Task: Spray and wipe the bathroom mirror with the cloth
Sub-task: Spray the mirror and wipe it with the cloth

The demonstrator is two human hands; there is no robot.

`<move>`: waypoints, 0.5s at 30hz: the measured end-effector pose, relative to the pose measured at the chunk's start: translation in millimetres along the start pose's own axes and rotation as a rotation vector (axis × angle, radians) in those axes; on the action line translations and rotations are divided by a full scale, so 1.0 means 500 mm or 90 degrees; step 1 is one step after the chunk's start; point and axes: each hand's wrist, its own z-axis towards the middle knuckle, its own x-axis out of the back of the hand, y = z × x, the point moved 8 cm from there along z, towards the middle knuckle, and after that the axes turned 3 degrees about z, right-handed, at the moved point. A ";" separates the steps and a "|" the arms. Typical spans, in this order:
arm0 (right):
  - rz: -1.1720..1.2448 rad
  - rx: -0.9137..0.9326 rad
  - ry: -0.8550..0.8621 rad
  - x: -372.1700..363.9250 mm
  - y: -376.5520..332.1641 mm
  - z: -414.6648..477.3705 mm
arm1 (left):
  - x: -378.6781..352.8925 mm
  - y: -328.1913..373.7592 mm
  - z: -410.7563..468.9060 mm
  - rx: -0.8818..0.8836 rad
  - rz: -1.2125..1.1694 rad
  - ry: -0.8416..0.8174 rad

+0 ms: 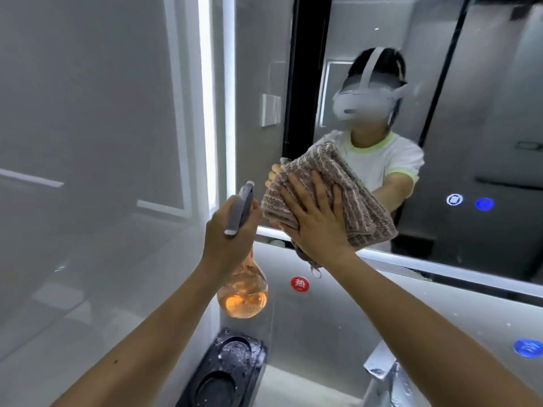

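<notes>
The large wall mirror (382, 83) with a lit white strip along its left and bottom edges fills the upper right; it reflects a person in a white T-shirt with a pale green collar, wearing a white headset. Below the mirror's bottom edge runs a glossy grey wall panel (338, 318), which carries a round red sticker (300, 284) near its upper left and a round blue sticker (528, 347) at its right edge.

The brown-and-beige striped ribbed cloth (346, 195) lies folded against the glass near the mirror's bottom-left corner, a loose end hanging down past the bottom edge. The right hand (316, 218) presses flat on it — fingers spread wide and straight, palm on the fabric, not gripping.

Just left of the cloth, the left hand (232, 233) is curled closed around the neck of a clear spray bottle with a grey trigger head and orange liquid (244, 292); its nozzle points up toward the mirror's left edge, its round belly hanging below the fist.

At the bottom edge of the view sit a black tray with two round recesses (226, 371) — wet with droplets — and a chrome tap (382, 374).
</notes>
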 end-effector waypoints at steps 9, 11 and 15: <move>0.003 0.049 0.036 0.001 -0.021 0.004 | -0.010 -0.039 -0.015 0.022 0.015 -0.007; -0.021 0.083 0.038 0.004 -0.004 -0.006 | -0.023 -0.036 -0.022 0.019 0.013 -0.016; -0.081 0.095 0.025 0.021 0.079 -0.057 | -0.076 -0.012 -0.045 0.015 0.012 -0.031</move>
